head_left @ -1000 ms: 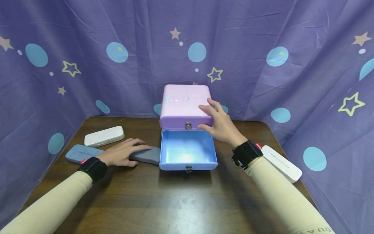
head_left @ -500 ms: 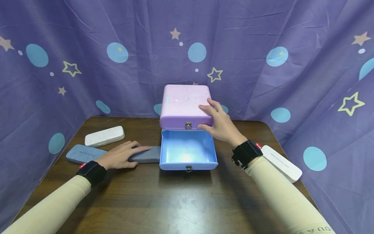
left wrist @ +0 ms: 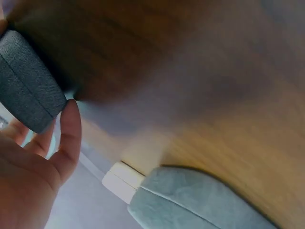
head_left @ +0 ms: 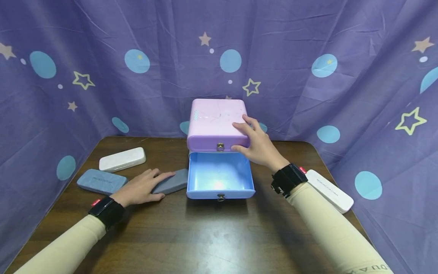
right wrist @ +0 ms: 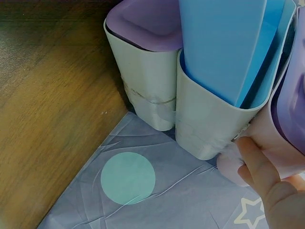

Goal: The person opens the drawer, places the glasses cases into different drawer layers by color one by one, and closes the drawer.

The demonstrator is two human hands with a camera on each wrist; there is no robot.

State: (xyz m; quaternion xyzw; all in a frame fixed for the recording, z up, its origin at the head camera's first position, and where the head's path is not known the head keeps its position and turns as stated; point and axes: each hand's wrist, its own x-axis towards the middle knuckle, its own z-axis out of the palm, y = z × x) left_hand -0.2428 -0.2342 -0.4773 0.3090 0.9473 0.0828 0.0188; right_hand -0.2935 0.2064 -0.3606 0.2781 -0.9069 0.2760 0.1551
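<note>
- Two bare hands are at work over a brown wooden table (head_left: 219,243).
- The left hand (head_left: 138,188) pinches a dark grey case (head_left: 172,183) between thumb and fingers; in the left wrist view the fingertips meet its sides.
- That case lies at 3 o'clock from the left hand and 9 o'clock from the blue drawer (head_left: 202,195), angled, its far end next to the drawer's side; whether it touches the drawer or is lifted off the table, I cannot tell.
- The right hand (head_left: 261,146) is spread, fingers resting on the pink box top (head_left: 212,118), thumb against the purple drawer front (head_left: 203,144).
- The pink box top sits at 12 o'clock from the blue drawer, which stands pulled out below it; each front bears a metal knob.
- In the right wrist view, another purple drawer (right wrist: 145,24) shows at 11 o'clock, in a pale casing.
- From the left hand, a blue case (head_left: 102,182) lies near at 9 o'clock, a white case (head_left: 122,160) at 11.
- A second white case (head_left: 330,191) lies at 4 o'clock from the right hand, just beside the sleeve.
- A purple curtain (head_left: 280,95) with stars hangs behind.
</note>
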